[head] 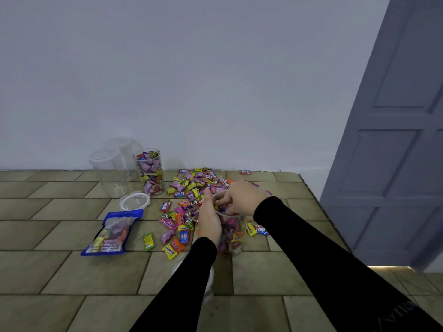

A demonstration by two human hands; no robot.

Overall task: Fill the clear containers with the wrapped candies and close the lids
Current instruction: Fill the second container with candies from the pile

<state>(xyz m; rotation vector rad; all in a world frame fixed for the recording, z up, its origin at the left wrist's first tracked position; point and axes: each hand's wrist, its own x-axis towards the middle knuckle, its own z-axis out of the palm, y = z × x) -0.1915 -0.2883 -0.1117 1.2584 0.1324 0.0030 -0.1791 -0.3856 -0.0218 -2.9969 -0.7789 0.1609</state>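
Tan brick-patterned tabletop [60,271] carries a loose spread of colourful wrapped candies [191,185] at centre. Clear plastic container [231,232], part filled, stands at the spread's near right. Left hand [209,220] grips its side; right hand [239,197] pinches candies at its open mouth.

Tiled floor [60,271] carries scattered wrapped candies [191,188] at centre, clear containers [109,174] at ten o'clock, a white lid ring [134,201], and a blue candy bag [112,233] at nine o'clock.
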